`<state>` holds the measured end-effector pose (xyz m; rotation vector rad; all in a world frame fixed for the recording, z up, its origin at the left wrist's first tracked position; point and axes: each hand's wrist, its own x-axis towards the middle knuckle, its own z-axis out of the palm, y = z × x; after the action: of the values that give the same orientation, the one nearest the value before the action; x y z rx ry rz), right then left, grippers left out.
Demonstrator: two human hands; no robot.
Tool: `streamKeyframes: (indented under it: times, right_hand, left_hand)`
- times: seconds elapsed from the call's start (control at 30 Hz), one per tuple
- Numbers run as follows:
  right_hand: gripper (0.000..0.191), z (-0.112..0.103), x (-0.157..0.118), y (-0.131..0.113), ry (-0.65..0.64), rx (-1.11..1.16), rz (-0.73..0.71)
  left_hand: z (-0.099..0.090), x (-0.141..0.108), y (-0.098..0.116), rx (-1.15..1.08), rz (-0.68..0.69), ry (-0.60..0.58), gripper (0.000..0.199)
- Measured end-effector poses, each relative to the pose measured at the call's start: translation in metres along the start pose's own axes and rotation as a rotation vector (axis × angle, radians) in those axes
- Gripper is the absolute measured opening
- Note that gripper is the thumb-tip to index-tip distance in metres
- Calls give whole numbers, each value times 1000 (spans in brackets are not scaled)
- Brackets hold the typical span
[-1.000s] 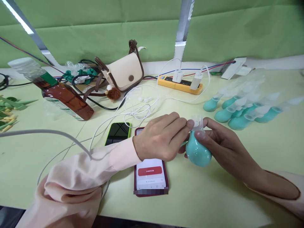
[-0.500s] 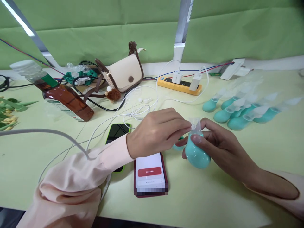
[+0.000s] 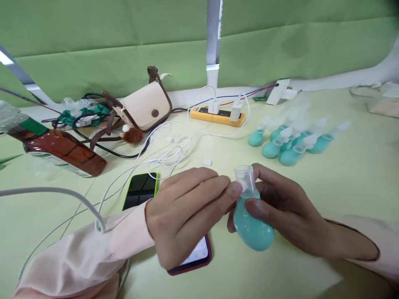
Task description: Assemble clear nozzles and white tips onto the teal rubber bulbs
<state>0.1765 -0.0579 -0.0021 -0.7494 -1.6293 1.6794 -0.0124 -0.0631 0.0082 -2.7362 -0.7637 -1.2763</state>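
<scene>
In the head view, my right hand (image 3: 289, 211) is closed around a glossy teal squeeze bulb (image 3: 254, 226) with a clear plastic neck (image 3: 244, 172). The bulb hangs down with its neck pointing up. The thumb and fingers of my left hand (image 3: 191, 207) pinch a small white plastic piece (image 3: 243, 183) at the near side of the neck; my fingertips partly cover it. Whether the piece is joined to the neck I cannot tell. Under my left hand lies a red-cased phone (image 3: 199, 253), mostly hidden.
Several teal bulbs with clear, pointed nozzles (image 3: 289, 155) lie at the back right. A yellow power strip (image 3: 199, 114), a cream bag (image 3: 145, 108), a bottle of brown liquid (image 3: 68, 151) and a green-edged phone (image 3: 141, 189) sit farther left. White cables (image 3: 166, 155) tangle mid-table; a small white piece (image 3: 208, 162) lies nearby.
The camera view has shifted, so background things appear farther left. Both hands and the bulb now appear lower, and my left hand has tilted over more of the red-cased phone. Both grips continue.
</scene>
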Motion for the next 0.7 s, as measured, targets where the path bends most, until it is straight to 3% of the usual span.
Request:
streamKeyframes:
  times: [0.07,0.13,0.17,0.23,0.3,0.33,0.43,0.53,0.57,0.7]
  right_hand:
    - [28,-1,0,-2,-56,81,-10]
    - [24,0,0,-4,-117,160,-43]
    - [22,1,0,-5,-137,185,-69]
    - [19,2,1,-8,-150,197,-114]
    - [21,3,2,-9,-139,147,-138]
    - [24,2,2,-9,-132,88,-146]
    - [31,-4,2,-9,-69,-258,-235]
    - [12,-13,1,-12,119,-632,-510]
    - [2,-15,1,-14,180,-710,-590]
    - [16,-18,-1,-24,216,-846,-688]
  left_hand:
    - [3,1,1,-88,30,101,12]
    - [7,2,1,-243,-69,344,23]
    - [8,4,1,-308,-159,391,32]
    - [10,6,1,-436,-248,241,38]
    - [9,9,1,-515,-273,26,32]
    - [8,11,1,-545,-289,-27,27]
    - [7,13,3,-683,-439,-12,17]
    - [9,11,4,-932,-585,87,14]
    - [9,10,4,-987,-617,111,14]
    - [10,8,4,-940,-635,63,16]
